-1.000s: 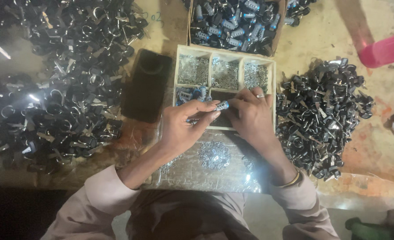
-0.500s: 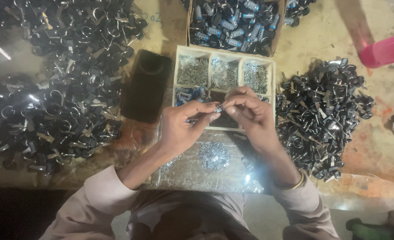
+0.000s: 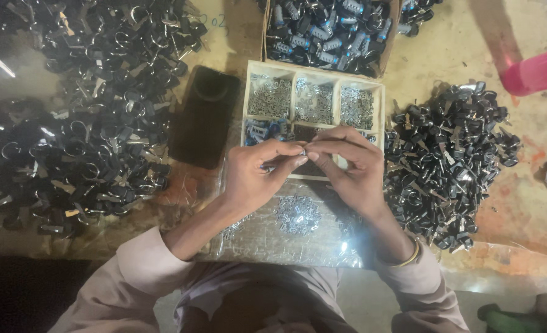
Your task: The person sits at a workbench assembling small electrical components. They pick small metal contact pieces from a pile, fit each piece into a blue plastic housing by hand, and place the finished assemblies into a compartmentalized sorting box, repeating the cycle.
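My left hand and my right hand meet fingertip to fingertip over a divided wooden tray. Between the pinched fingers sits a small metal part, too small to tell more. The tray's back compartments hold several tiny silver pieces; a front compartment holds blue and black parts. Below my hands a little heap of silver clips lies on a clear plastic sheet.
Large piles of black and metal parts lie at the left and at the right. A cardboard box of black and blue parts stands behind the tray. A dark phone lies left of it, a pink object at the far right.
Both hands have lifted slightly off the tray's front compartment and drawn together, fingertips now pinching the small part between them.
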`<state>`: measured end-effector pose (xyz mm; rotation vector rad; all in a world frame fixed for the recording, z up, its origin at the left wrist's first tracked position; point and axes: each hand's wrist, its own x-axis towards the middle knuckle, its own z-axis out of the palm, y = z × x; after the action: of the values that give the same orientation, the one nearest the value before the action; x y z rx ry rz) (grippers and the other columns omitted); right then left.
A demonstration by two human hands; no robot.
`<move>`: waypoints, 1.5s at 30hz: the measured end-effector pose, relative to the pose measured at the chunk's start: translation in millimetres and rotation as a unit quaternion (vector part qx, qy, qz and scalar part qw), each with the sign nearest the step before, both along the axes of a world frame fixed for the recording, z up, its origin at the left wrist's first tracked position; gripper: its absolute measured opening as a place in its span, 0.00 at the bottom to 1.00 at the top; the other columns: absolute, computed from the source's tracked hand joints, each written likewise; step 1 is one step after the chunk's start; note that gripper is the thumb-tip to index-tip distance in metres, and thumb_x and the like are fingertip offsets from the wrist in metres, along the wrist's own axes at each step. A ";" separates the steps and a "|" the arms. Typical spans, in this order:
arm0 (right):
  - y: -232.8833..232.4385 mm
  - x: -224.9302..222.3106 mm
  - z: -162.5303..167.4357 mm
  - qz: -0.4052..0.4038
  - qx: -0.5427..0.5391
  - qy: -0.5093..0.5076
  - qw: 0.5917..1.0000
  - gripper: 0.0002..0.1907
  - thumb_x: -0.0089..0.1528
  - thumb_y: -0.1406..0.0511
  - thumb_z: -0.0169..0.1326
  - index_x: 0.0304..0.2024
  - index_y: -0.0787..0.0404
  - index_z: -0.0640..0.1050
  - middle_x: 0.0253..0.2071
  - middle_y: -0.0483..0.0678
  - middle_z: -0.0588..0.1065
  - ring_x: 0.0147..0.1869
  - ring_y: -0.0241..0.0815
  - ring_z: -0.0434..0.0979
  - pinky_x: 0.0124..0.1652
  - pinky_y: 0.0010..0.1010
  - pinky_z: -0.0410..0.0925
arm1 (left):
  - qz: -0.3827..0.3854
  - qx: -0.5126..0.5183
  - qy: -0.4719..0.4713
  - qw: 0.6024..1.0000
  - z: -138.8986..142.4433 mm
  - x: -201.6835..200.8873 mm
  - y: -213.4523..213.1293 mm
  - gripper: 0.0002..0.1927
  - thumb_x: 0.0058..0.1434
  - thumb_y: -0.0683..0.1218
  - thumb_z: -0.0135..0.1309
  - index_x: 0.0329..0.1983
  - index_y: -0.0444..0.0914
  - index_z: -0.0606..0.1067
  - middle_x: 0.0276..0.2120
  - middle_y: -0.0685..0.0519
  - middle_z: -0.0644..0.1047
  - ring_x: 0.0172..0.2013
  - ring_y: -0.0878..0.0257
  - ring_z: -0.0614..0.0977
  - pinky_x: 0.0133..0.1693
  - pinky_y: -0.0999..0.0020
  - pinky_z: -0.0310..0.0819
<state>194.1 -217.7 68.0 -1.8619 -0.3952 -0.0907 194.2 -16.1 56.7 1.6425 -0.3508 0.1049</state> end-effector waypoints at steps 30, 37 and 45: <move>-3.6 14.4 -5.0 -0.077 -0.369 -0.137 0.916 0.09 0.55 0.69 0.65 0.39 0.57 0.85 0.39 0.45 0.76 0.46 0.50 0.73 0.47 0.42 0.62 | -0.006 0.014 -0.040 0.999 -2.3 1.6 1.0 0.09 0.65 0.33 0.59 0.47 0.34 0.78 0.49 0.49 0.84 0.49 0.63 0.87 0.50 0.71 0.85; -9.1 16.0 0.2 -0.077 -0.343 -0.097 0.931 0.03 0.60 0.66 0.65 0.37 0.54 0.83 0.36 0.40 0.76 0.45 0.47 0.71 0.45 0.42 0.57 | -0.005 0.002 -0.014 1.000 1.9 0.6 1.6 0.08 0.66 0.33 0.58 0.47 0.33 0.78 0.49 0.48 0.84 0.50 0.62 0.87 0.50 0.71 0.85; -8.5 10.2 4.2 -0.030 0.005 0.058 0.998 0.04 0.67 0.71 0.58 0.44 0.64 0.79 0.46 0.45 0.75 0.50 0.35 0.73 0.49 0.27 0.67 | -0.007 0.015 -0.004 1.000 4.2 0.8 1.8 0.09 0.65 0.33 0.58 0.47 0.34 0.78 0.48 0.49 0.84 0.49 0.62 0.87 0.49 0.71 0.85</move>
<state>204.3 -226.3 72.3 -1.8601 -0.2584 -0.0259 195.0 -14.3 60.9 1.6693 -0.3711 0.0949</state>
